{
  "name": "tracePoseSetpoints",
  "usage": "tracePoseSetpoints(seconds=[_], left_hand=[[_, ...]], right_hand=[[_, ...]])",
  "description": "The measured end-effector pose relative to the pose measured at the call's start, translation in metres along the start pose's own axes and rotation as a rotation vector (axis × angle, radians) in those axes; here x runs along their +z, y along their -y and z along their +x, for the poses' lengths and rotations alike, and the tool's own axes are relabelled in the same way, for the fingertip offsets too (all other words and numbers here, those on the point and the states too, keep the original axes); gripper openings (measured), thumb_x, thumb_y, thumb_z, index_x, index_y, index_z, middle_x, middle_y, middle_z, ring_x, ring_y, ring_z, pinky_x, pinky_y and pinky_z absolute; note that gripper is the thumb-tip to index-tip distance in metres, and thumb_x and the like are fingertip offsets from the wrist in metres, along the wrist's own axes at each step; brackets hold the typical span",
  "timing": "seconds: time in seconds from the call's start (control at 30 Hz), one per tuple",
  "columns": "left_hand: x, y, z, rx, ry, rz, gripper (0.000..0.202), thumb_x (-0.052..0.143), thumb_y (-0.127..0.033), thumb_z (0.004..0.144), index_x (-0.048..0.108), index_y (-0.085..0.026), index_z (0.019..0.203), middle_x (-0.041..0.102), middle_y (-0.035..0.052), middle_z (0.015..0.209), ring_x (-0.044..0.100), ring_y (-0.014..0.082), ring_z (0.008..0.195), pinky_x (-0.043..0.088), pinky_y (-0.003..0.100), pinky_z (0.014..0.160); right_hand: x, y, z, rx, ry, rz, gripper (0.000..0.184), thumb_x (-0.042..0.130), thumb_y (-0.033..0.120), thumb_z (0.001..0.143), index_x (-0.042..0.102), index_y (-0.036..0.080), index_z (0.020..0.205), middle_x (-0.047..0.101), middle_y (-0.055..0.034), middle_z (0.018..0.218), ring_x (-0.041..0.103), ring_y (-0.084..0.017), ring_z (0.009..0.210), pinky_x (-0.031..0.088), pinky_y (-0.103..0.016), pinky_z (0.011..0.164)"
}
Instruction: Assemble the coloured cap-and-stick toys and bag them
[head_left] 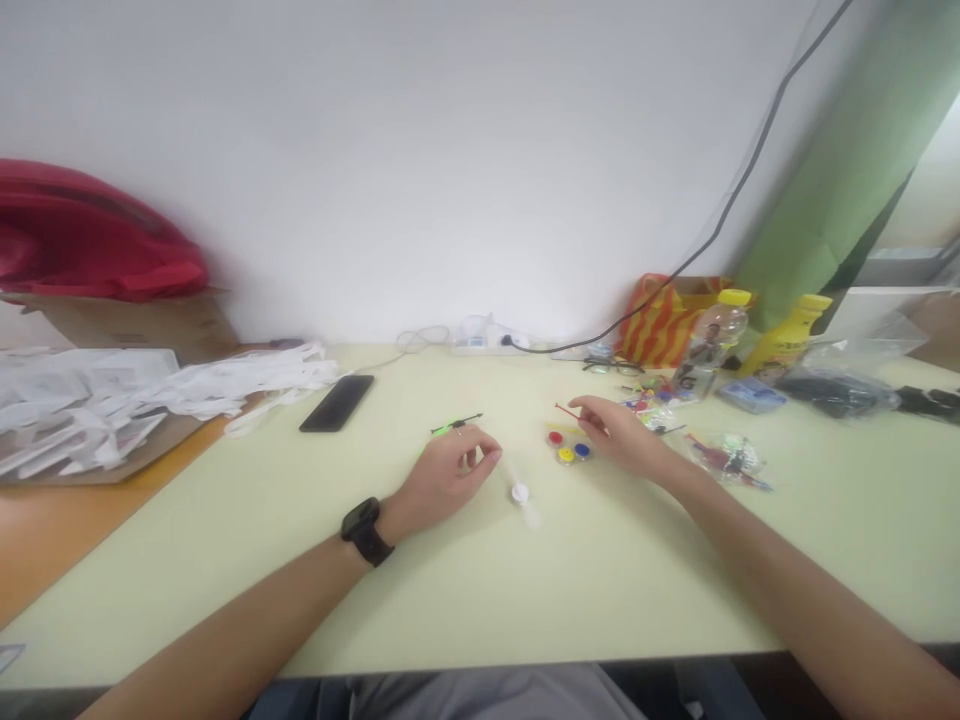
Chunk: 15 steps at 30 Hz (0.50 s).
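Plain white wall (pixel 420 180) fills the back of my view, and below it I look down on a pale tabletop (pixel 300 580). Far off to the left I see a phone (pixel 337 403) and a heap of white strips (pixel 240 390); at the right back stand a clear bottle (pixel 712 340) and a yellow bottle (pixel 787 340) beside a striped bag (pixel 652 325).

I have the right hand (pixel 611 432) closed in a pinch on a thin red stick (pixel 568 411), which points out to the left from the fingertips. Just below it on the tabletop lie a red disc (pixel 555 438), a yellow disc (pixel 565 455) and a blue disc (pixel 582 451). I have the left hand (pixel 450 475) curled, thumb and forefinger drawn together right by the pale strip of a white disc (pixel 520 493); I cannot tell whether they grip it. Beyond its knuckles lies a green-and-black piece (pixel 457 424), partly covered.

I judge the step in hand to be handling the red stick, the white disc kept close by. As I read it, the next move calls for a light, steady pinch on the right and care not to brush the three discs just under those fingers.
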<state>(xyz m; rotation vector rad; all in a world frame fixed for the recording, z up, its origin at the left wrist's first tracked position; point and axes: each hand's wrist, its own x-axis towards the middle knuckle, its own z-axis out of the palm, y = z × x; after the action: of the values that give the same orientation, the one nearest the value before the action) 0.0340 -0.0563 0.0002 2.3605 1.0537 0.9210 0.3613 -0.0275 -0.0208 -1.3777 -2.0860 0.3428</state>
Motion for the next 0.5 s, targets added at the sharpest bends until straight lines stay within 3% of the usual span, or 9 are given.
tracePoseSetpoints(seconds=[0.17,0.5], left_hand=[[0.0,0.0,0.001,-0.001,0.007,-0.002,0.016,0.056,-0.03,0.102,0.069,-0.023,0.096,0.069,0.0003,0.09,0.056,0.014,0.074,0.045,0.03,0.069],[0.001,0.0,0.0,0.0,0.013,0.004,0.015,0.057,-0.029,0.101,0.07,-0.024,0.096,0.068,-0.0005,0.089,0.055,0.0137,0.074,0.044,0.029,0.068]], right_hand=[[-0.004,0.008,-0.002,-0.075,-0.001,-0.034,0.013,0.05,0.015,0.092,0.061,0.022,0.094,0.068,-0.0031,0.09,0.061,-0.019,0.076,0.044,-0.031,0.068],[-0.011,0.02,-0.004,-0.091,-0.049,-0.081,0.01,0.053,0.012,0.085,0.057,0.022,0.086,0.064,0.0,0.079,0.056,-0.017,0.07,0.039,-0.03,0.066]])
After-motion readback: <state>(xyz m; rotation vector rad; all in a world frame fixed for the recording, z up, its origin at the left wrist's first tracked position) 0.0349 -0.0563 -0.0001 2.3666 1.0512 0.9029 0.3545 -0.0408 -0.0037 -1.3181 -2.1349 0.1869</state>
